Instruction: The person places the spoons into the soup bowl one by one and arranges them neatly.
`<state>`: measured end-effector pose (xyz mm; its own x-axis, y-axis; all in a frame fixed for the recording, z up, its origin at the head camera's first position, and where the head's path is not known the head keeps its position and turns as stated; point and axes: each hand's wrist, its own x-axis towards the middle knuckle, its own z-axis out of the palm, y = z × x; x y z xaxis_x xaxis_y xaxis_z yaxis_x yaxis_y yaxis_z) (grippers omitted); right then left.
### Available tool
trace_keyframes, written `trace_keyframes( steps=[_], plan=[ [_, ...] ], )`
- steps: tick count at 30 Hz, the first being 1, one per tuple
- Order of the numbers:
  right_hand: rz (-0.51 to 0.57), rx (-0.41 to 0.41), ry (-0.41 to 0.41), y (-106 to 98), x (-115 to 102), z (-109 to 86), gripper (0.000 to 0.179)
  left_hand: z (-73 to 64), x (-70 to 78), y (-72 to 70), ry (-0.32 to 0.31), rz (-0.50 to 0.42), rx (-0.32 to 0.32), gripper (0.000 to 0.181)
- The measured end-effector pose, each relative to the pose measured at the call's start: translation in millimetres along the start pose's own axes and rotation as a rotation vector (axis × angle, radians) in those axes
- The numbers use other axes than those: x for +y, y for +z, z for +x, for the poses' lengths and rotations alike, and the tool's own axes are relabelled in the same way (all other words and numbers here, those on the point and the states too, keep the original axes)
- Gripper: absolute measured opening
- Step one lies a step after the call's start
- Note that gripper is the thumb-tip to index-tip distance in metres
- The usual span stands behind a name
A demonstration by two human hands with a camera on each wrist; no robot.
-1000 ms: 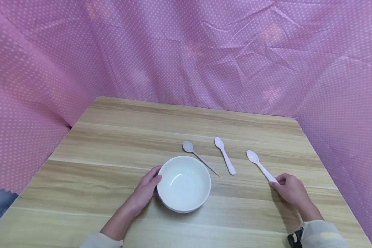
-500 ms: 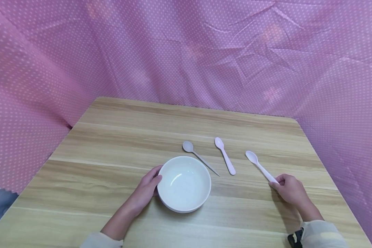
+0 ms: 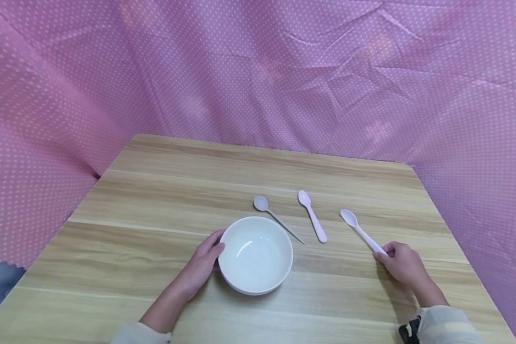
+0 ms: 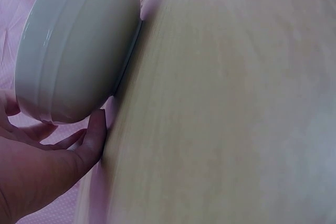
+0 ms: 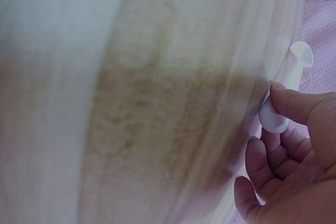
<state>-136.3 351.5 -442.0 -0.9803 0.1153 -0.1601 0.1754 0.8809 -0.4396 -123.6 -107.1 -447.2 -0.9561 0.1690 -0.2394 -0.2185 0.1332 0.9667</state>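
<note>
A white bowl (image 3: 255,258) stands upright on the wooden table, nothing inside it. My left hand (image 3: 198,267) grips its left side, thumb at the rim. In the left wrist view the bowl (image 4: 84,51) shows its outer wall, with the fingers of the left hand (image 4: 47,166) against the lower side. On the right, my right hand (image 3: 404,263) pinches the handle end of a white spoon (image 3: 363,234), whose scoop points away to the upper left. The right wrist view shows the thumb of the right hand (image 5: 299,166) on top of the spoon's handle (image 5: 274,119).
Behind the bowl lies a grey spoon (image 3: 261,203) with a thin pointed handle. A pale pink spoon (image 3: 313,220) rests between it and the held spoon. Pink dotted cloth (image 3: 258,71) hangs around the far and side edges of the table (image 3: 155,191).
The scoop end of the spoon in my right hand has shifted very slightly to the left. The left hand and the bowl have stayed in place.
</note>
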Motion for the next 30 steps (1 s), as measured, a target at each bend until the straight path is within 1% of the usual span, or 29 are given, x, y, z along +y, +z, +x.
trace_keyframes(
  steps=[15, 24, 30],
  plan=[
    [0.001, -0.01, 0.011, -0.5, -1.4, -0.2, 0.024, -0.9, -0.2, -0.8, 0.006, 0.001, -0.001, 0.042],
    [0.001, -0.004, 0.001, -0.4, -1.5, -0.9, 0.023, -1.5, 0.7, -0.6, 0.017, -0.005, -0.007, 0.041],
    [0.005, -0.006, -0.003, 0.2, -1.6, -1.1, 0.022, -1.7, 0.1, -1.3, 0.01, 0.002, -0.004, 0.041]
  ],
)
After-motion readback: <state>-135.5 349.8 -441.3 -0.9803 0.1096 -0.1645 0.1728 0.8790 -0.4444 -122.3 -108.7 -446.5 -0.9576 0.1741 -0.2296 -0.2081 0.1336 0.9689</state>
